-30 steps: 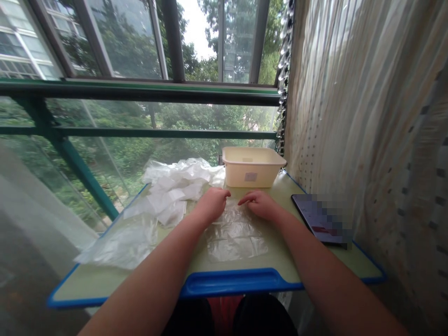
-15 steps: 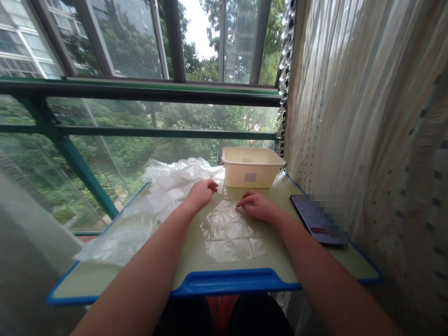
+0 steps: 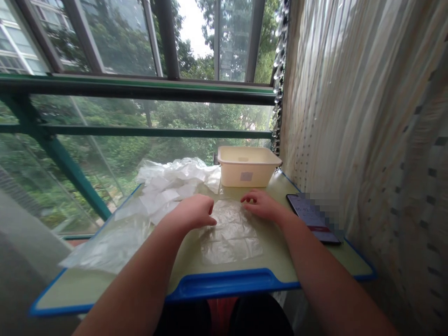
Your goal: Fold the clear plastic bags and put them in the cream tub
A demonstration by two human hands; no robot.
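Observation:
A clear plastic bag (image 3: 231, 233) lies flat on the green table with a blue rim (image 3: 227, 282). My left hand (image 3: 192, 212) rests on the bag's left edge with its fingers curled onto the plastic. My right hand (image 3: 261, 203) lies on the bag's far right corner, fingers bent and pressed against the film. A heap of crumpled clear and white plastic bags (image 3: 171, 186) sits just left of my left hand.
A cream plastic tub (image 3: 247, 170) stands at the table's far edge. A dark phone (image 3: 311, 217) lies on the right, near the curtain (image 3: 367, 116). One loose clear bag (image 3: 112, 242) spreads over the left side. Window glass with green rails (image 3: 140, 91) closes off the far side.
My left hand drew back from the far left corner of the bag toward me and now sits on its left edge. My right hand barely shifted. The view swung slightly right.

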